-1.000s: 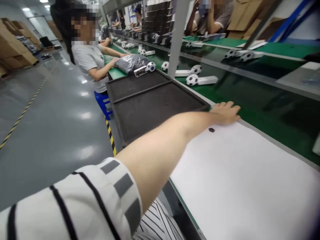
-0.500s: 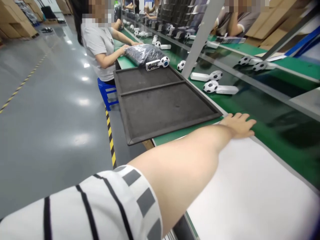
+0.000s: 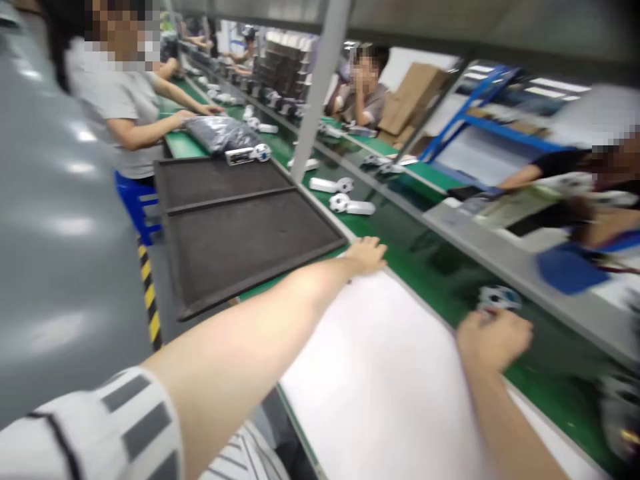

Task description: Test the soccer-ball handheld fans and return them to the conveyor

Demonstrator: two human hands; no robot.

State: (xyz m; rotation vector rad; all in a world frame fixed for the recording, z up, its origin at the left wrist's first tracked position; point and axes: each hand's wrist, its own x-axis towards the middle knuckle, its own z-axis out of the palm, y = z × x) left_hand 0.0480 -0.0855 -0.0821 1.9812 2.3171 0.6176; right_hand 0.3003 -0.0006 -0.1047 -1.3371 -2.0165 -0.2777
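My left hand (image 3: pixel 367 255) is stretched out, fingers spread, over the far edge of a white sheet (image 3: pixel 380 360) beside the green conveyor belt (image 3: pixel 425 263). It appears to hold nothing. Over the belt on the right, my right hand (image 3: pixel 496 341) is closed around a white football-patterned device (image 3: pixel 500 298); its ball-shaped head with a blue patch sticks out above the fingers. Motion blurs this hand, and the device's handle is hidden. Two similar football-headed devices (image 3: pixel 340 202) with white handles lie on the belt beyond my left hand.
A black divided tray (image 3: pixel 240 243) lies left of the sheet. Behind it are a dark plastic-wrapped bundle (image 3: pixel 223 133) and another football-headed device (image 3: pixel 261 153). A co-worker (image 3: pixel 115 100) sits at the left; others are across the belt. A grey post (image 3: pixel 320 87) rises beside the belt.
The view has swung right, bringing my right hand with the football-patterned device into sight. My left hand is still stretched out at the sheet's far edge.
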